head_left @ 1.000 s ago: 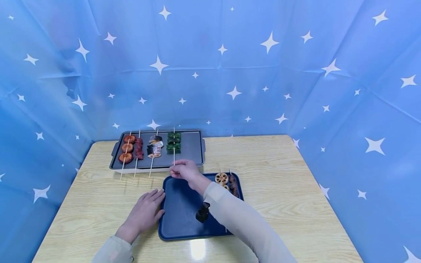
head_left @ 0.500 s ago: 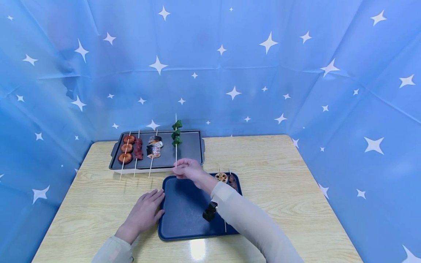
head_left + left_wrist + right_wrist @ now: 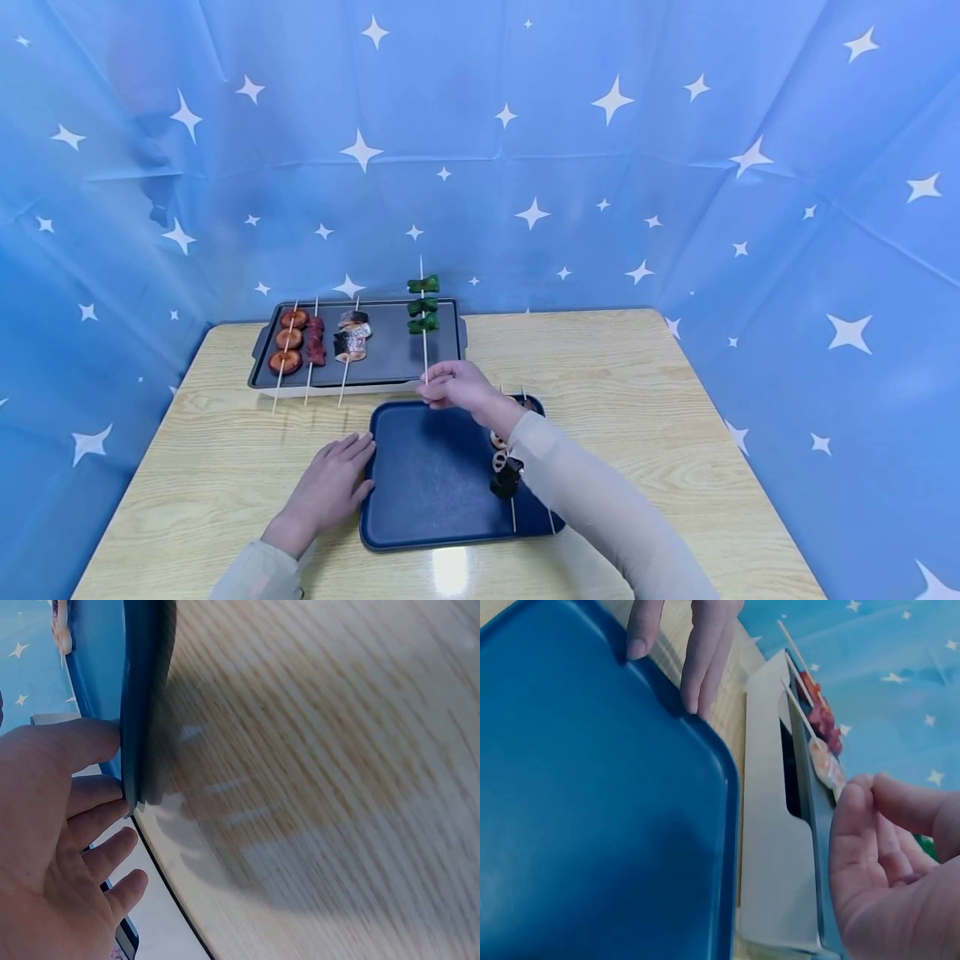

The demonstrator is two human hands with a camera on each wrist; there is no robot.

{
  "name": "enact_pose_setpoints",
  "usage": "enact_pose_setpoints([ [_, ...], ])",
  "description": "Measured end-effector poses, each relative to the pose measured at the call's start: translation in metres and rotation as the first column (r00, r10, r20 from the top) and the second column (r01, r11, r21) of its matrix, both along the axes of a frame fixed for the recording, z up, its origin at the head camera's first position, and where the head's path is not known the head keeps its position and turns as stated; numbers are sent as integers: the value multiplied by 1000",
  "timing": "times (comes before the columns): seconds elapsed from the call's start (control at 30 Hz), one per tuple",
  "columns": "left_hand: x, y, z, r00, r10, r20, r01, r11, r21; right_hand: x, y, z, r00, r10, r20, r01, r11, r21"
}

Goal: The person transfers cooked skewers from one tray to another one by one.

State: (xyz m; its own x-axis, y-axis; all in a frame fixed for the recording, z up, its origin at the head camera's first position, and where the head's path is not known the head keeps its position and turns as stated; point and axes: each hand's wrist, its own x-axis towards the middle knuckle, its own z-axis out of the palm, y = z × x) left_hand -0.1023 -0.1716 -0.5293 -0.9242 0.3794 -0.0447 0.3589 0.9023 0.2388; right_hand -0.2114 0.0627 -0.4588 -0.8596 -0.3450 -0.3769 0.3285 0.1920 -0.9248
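Note:
My right hand (image 3: 461,387) pinches the lower end of a green pepper skewer (image 3: 423,306) between thumb and fingertips. The skewer is raised over the right part of the grey grill plate (image 3: 382,367), its tip pointing away from me. In the right wrist view the pinching fingers (image 3: 855,847) show, while the hand mostly hides the skewer. My left hand (image 3: 330,483) rests with relaxed fingers on the left rim of the blue tray (image 3: 420,475). The left wrist view shows its thumb and fingertips touching that rim (image 3: 135,712).
On the grill plate's left side lie a mushroom-like skewer (image 3: 288,339), a red meat skewer (image 3: 316,340) and a fish skewer (image 3: 351,337). A lotus root skewer (image 3: 498,461) and a dark meat skewer (image 3: 529,404) lie on the tray's right side, partly under my right arm.
My right hand has lifted the green pepper skewer off the grill plate and carried it to the right. The left hand has stayed on the tray's rim.

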Motion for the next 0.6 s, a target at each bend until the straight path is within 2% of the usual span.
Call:
enact_pose_setpoints([
  [0.6,0,-2,-2,1000,-8,-22,8,1000,-4,3,46,2,999,-18,-28,19,998,61],
])
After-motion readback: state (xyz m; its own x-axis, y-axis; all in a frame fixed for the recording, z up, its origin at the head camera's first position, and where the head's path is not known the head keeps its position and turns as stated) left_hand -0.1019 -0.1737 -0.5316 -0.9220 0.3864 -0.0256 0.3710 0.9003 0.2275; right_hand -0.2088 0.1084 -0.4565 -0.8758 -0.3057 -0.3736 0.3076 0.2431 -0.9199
